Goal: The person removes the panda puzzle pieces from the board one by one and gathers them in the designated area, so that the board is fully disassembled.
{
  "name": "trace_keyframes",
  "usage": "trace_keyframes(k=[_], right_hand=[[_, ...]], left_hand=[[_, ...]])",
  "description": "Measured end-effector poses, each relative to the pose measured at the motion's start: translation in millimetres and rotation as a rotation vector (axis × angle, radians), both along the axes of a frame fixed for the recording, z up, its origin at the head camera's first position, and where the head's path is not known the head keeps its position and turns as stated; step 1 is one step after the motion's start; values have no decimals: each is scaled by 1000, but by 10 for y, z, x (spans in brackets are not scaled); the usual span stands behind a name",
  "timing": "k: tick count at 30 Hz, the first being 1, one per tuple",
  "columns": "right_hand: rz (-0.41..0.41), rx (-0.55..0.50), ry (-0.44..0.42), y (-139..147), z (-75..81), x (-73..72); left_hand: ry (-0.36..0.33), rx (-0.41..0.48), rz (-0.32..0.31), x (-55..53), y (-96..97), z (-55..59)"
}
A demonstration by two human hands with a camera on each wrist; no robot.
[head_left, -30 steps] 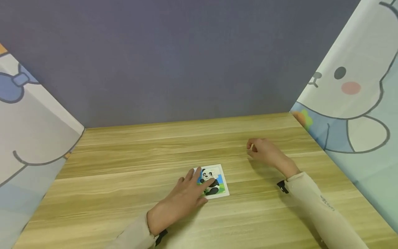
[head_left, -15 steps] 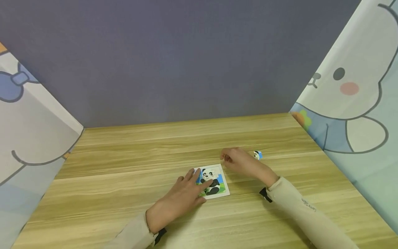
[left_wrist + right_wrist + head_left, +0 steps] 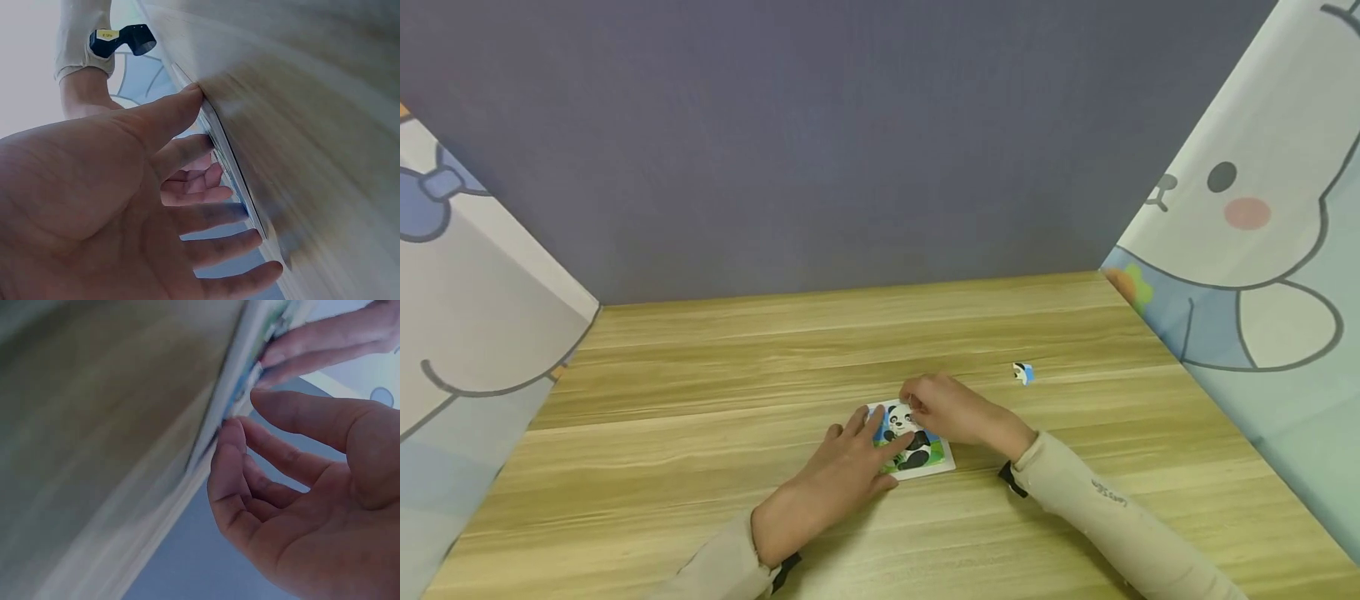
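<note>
A small panda picture puzzle (image 3: 917,457) in a white frame lies flat on the wooden table. My left hand (image 3: 831,492) rests on its left side with fingers spread; the thumb (image 3: 187,100) is at the frame's near edge. Over the upper right corner is my right hand (image 3: 958,411), its fingers curled close to the picture. In the right wrist view, the right thumb (image 3: 294,412) and the bent fingers stand slightly apart at the frame; whether a piece is between them cannot be seen. A loose puzzle piece (image 3: 1023,372), blue, white and black, lies right of the puzzle.
The wood-grain table (image 3: 715,358) ends at a dark grey-blue panel (image 3: 850,150) behind. Side panels with cartoon prints, the left panel (image 3: 490,300) and the right panel (image 3: 1262,292), flank the table.
My right hand has moved left and toward me, from beside the puzzle to its upper right corner. This uncovered the loose piece. My left hand and the puzzle stay nearly still.
</note>
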State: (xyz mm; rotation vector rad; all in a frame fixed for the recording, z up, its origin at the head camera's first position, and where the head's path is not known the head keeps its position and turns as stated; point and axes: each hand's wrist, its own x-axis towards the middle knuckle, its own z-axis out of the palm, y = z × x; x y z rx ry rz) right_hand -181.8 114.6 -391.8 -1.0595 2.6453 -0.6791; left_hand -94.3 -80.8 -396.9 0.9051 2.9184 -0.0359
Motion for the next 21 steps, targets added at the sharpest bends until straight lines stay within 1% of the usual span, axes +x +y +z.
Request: trace_keyframes(k=[5, 8, 12, 15, 21], right_hand=[[23, -1, 62, -18, -43, 13], [21, 2, 58, -21, -49, 26], [7, 14, 43, -30, -38, 36], [5, 12, 44, -34, -31, 34], [12, 6, 23, -20, -32, 29]], left_hand=[[2, -13, 7, 28, 6, 5], [-1, 4, 15, 50, 12, 6], [67, -10, 0, 70, 30, -2], [123, -42, -12, 78, 44, -6], [135, -53, -14, 91, 57, -11]])
